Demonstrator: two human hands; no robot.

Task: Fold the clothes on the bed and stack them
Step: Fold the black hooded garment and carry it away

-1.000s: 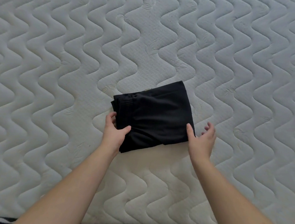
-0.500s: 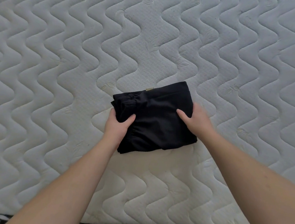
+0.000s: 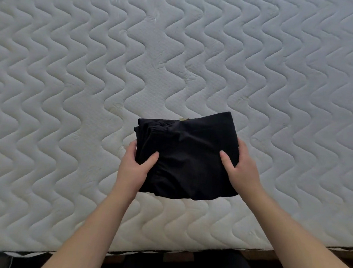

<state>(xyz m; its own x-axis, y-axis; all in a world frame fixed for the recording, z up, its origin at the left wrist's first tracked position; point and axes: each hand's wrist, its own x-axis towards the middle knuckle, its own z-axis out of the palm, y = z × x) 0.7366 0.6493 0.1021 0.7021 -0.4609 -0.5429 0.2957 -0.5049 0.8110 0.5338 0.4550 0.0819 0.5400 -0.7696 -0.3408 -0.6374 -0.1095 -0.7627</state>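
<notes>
Head: both hands (image 3: 135, 168) (image 3: 242, 170) grip folded black garment (image 3: 188, 156)

Soft even daylight (edges bowed)

You are looking down on a bed (image 3: 69, 83) with a bare white mattress quilted in wavy lines. One folded black garment (image 3: 188, 156) lies on it, near the middle of the near edge. Beyond that edge, dark wooden floor (image 3: 266, 265) shows below.
</notes>
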